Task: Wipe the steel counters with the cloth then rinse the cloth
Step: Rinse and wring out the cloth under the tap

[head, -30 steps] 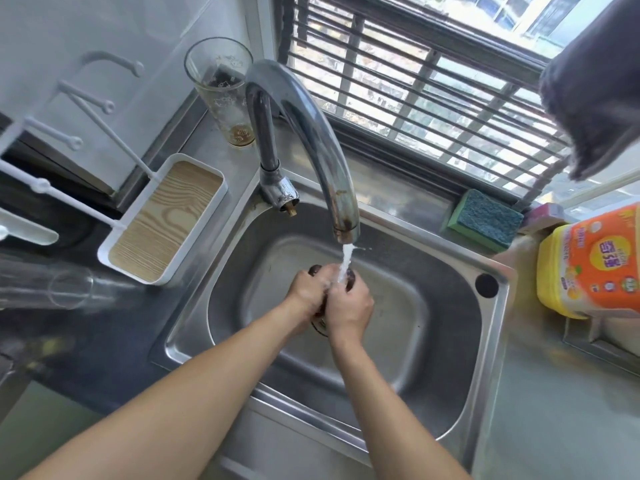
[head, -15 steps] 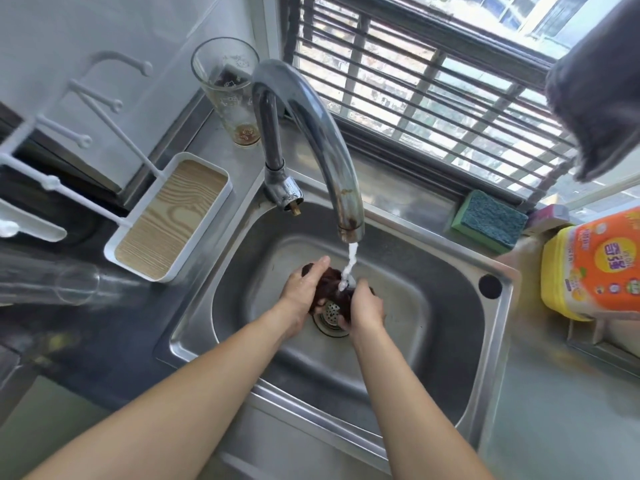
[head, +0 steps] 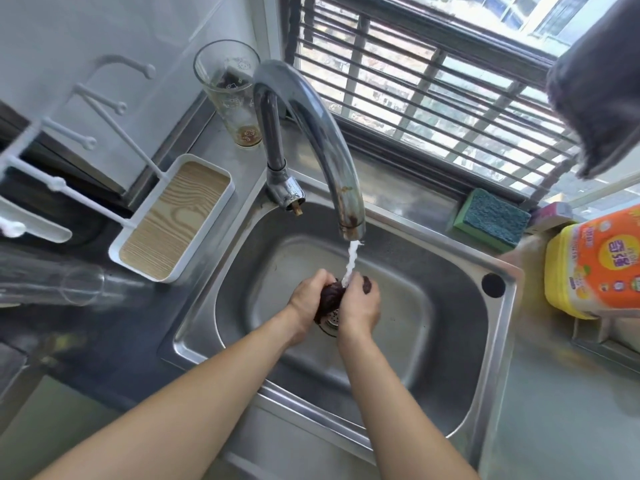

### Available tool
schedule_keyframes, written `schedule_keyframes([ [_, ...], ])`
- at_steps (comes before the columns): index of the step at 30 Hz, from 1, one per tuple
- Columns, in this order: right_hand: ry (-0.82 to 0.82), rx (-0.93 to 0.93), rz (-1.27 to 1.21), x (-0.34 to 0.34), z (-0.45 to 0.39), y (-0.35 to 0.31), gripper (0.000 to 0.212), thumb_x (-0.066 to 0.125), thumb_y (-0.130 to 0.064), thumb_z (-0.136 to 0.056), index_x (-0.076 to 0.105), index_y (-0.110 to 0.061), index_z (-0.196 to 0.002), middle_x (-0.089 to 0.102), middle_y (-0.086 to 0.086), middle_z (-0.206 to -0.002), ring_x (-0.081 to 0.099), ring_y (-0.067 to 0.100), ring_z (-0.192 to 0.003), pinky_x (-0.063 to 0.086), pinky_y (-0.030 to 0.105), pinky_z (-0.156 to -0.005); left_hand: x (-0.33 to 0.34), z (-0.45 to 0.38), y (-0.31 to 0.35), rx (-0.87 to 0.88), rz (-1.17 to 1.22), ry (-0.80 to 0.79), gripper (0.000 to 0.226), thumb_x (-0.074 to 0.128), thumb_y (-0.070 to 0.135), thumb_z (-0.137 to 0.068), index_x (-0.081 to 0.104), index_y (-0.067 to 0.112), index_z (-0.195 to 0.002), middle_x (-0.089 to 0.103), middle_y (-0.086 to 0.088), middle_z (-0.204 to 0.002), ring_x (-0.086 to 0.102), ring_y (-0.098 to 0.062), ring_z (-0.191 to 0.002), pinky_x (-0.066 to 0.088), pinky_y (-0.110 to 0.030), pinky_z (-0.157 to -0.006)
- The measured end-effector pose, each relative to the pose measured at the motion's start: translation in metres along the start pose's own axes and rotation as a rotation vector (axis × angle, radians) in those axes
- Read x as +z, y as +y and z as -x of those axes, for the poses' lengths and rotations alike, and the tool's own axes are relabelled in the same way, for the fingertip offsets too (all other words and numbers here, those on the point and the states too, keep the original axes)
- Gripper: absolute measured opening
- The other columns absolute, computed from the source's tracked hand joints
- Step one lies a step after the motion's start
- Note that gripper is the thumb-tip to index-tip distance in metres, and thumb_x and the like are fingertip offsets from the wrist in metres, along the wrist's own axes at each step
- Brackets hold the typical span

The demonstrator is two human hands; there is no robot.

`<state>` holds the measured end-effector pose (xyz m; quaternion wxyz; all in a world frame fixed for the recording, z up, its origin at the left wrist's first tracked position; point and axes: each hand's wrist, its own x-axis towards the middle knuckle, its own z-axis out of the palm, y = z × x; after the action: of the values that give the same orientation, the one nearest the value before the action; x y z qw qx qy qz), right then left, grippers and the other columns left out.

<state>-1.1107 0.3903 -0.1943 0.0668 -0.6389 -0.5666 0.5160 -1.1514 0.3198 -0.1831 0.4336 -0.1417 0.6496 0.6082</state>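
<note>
At frame centre, the left hand (head: 306, 301) and right hand (head: 360, 308) curl their fingers tight round the dark cloth (head: 330, 297), bunched over the sink (head: 498, 341) drain under the tap (head: 311, 133) stream. Rinsing is underway; next comes wringing it out.

hands (head: 334, 304) wringing cloth (head: 331, 297), running faucet (head: 313, 133)

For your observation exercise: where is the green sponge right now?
In the head view, the green sponge lies on the ledge behind the sink's right rear corner, below the window bars, left of the yellow-orange detergent bottle.
</note>
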Motion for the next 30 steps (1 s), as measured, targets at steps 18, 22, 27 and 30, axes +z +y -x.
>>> schedule_keyframes([
  [18,0.013,-0.509,0.218,-0.010,0.003,0.008,0.035,0.046,-0.035,-0.103,0.063,-0.009,-0.087,0.070,0.019,-0.085,0.063,0.040,-0.083,0.042,0.042,-0.071,-0.003,-0.004,0.000,0.189,-0.229,-0.106,0.048,0.053,0.033,-0.101,0.055,0.019,-0.055,0.049,0.009,-0.049,0.044,-0.007,-0.048,0.036,-0.024,-0.049],
  [22,-0.084,-0.910,0.210,-0.007,0.044,0.020,0.028,0.046,-0.030,-0.095,0.054,-0.009,-0.078,0.056,0.008,-0.070,0.045,0.017,-0.066,0.029,0.026,-0.064,-0.014,-0.017,0.005,0.263,-0.340,0.108,0.070,0.045,0.077,-0.076,0.062,0.009,-0.070,0.063,-0.002,-0.065,0.056,-0.018,-0.064,0.049,-0.041,-0.067],
  [27,-0.051,-0.422,0.089,-0.002,-0.008,0.007,0.048,0.043,-0.045,-0.101,0.068,-0.005,-0.096,0.072,0.020,-0.089,0.065,0.039,-0.086,0.044,0.041,-0.075,-0.004,0.004,-0.005,0.373,-0.317,-0.030,0.037,0.053,0.045,-0.085,0.056,0.024,-0.055,0.049,0.011,-0.053,0.042,-0.007,-0.057,0.036,-0.032,-0.060],
  [30,-0.066,-0.235,0.040,-0.001,-0.019,0.004,0.051,0.039,-0.049,-0.090,0.068,-0.007,-0.084,0.071,0.016,-0.083,0.064,0.038,-0.087,0.046,0.042,-0.078,-0.001,0.004,-0.005,0.500,-0.462,-0.002,0.037,0.051,0.036,-0.089,0.049,0.028,-0.053,0.042,0.010,-0.049,0.035,-0.004,-0.052,0.031,-0.030,-0.054],
])
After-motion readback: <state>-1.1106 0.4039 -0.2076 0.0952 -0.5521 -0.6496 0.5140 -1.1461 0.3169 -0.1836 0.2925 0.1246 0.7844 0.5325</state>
